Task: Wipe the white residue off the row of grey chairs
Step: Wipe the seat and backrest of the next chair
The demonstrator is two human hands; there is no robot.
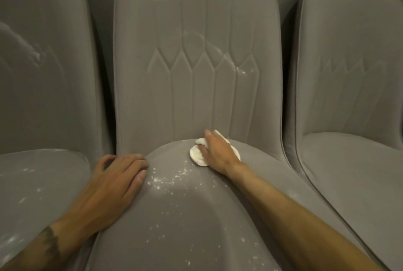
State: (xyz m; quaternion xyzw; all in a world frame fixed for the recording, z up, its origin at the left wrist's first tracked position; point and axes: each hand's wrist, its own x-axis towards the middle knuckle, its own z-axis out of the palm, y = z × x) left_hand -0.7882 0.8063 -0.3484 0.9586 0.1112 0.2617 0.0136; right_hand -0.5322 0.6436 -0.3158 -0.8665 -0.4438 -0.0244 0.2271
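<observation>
While the right hand (218, 153) bears down on a white cloth (197, 157), thumb and fingers bunching a fold of it, the wad sits at the back of the seat of the middle chair (196, 96), just where seat meets backrest. The left hand (117, 174) rests spread on the seat's left edge, fingers relaxed and gripping nothing, seemingly to steady the chair. Specks of white residue (168, 180) lie scattered across the seat between the two hands and toward the front, and more dusts the stitched backrest higher up. The left chair (43, 96) shows smears and specks too, while the right chair (349, 107) looks nearly clean. The cloth looks soft, light and limp, so it is probably best kept wadded under the palm, or it may flatten and skid. The upholstery looks plush and yielding and may hold powder in its nap and seams, so firm short strokes probably lift more than light sweeps.
</observation>
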